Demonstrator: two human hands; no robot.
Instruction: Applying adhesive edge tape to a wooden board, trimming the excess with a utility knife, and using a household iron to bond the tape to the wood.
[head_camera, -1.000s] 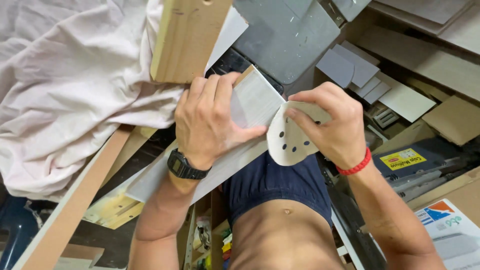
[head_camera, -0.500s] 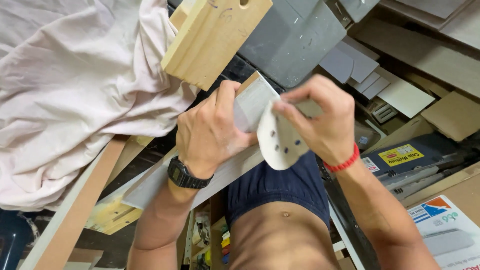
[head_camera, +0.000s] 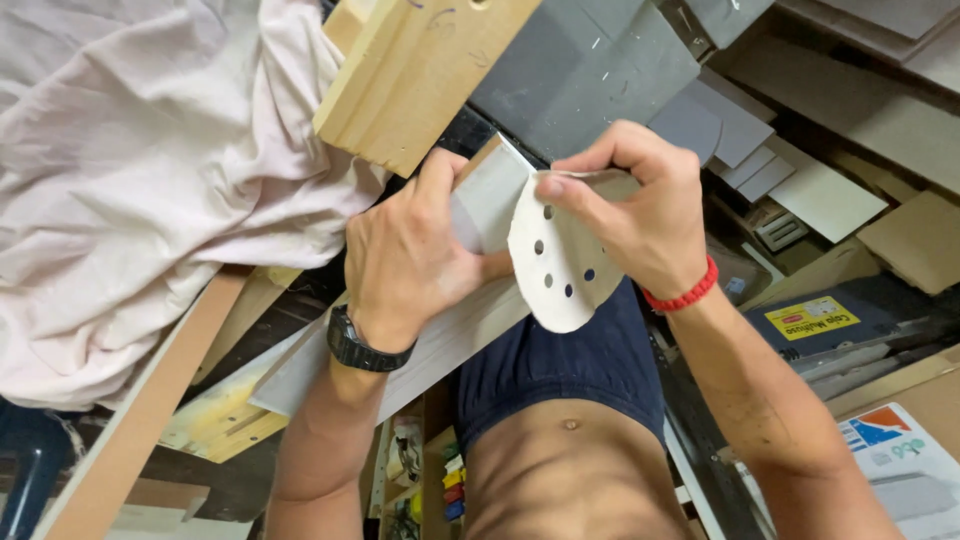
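My left hand (head_camera: 410, 255), with a black watch on the wrist, grips a long grey-painted wooden board (head_camera: 440, 345) near its upper end. My right hand (head_camera: 640, 205), wearing a red wristband, pinches a round white sanding disc (head_camera: 560, 265) with several holes. The disc is folded over the board's end, just beside my left thumb. Both hands are held close in front of my bare torso.
A pale wooden block (head_camera: 415, 70) juts in from the top. A crumpled pinkish cloth (head_camera: 140, 170) covers the left. Grey and tan board offcuts (head_camera: 740, 140) lie at the upper right. A dark case with a yellow label (head_camera: 830, 320) and a cardboard box (head_camera: 900, 450) sit right.
Both hands, the board and the disc have shifted up and right in view. The wooden block at the top has tilted and come further into view. The grips look the same.
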